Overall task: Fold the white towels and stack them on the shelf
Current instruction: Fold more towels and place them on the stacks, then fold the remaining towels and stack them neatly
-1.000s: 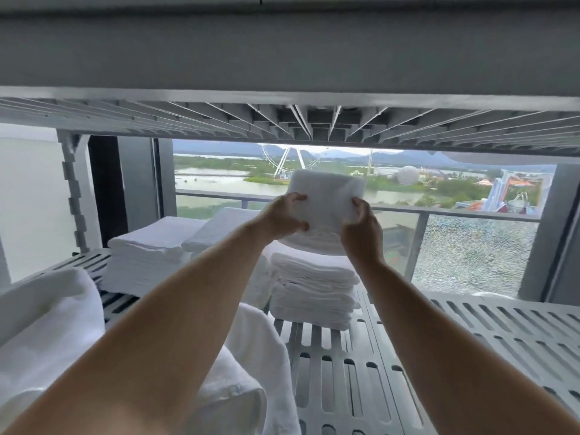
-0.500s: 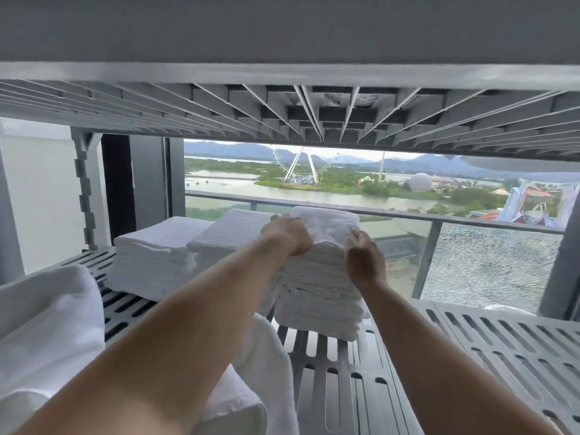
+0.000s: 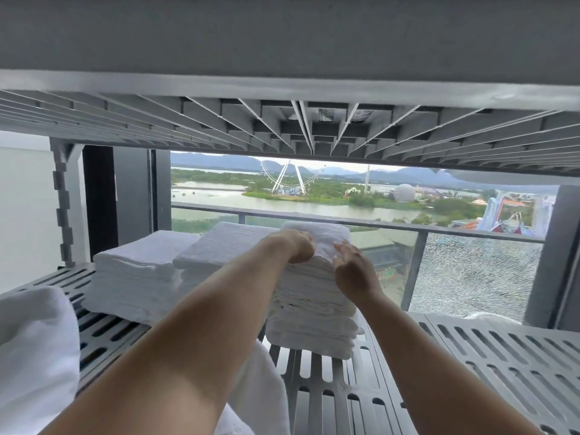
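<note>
— What has moved since a moment ago?

— A second back I held the folded towel (image 3: 317,237) up in the air with both hands. Now it lies flat on top of the tall stack (image 3: 312,309), and my arms reach lower.

— What are your hands doing?

— My left hand (image 3: 296,246) is curled over the towel's near left edge, fingers bent and pressing on the cloth; whether I pinch it I cannot tell. My right hand (image 3: 353,268) is loosely open at the near right corner, fingertips (image 3: 339,248) just touching the cloth, holding nothing.

— Where does the stack stand?

— On the grey slotted shelf (image 3: 502,356), toward the middle, with two lower stacks of folded towels (image 3: 138,277) beside it on the left. Unfolded white towels (image 3: 34,350) lie bunched at the near left, under my left arm.

— And behind?

— A window (image 3: 361,199) with a railing and cracked glass (image 3: 470,271).
</note>
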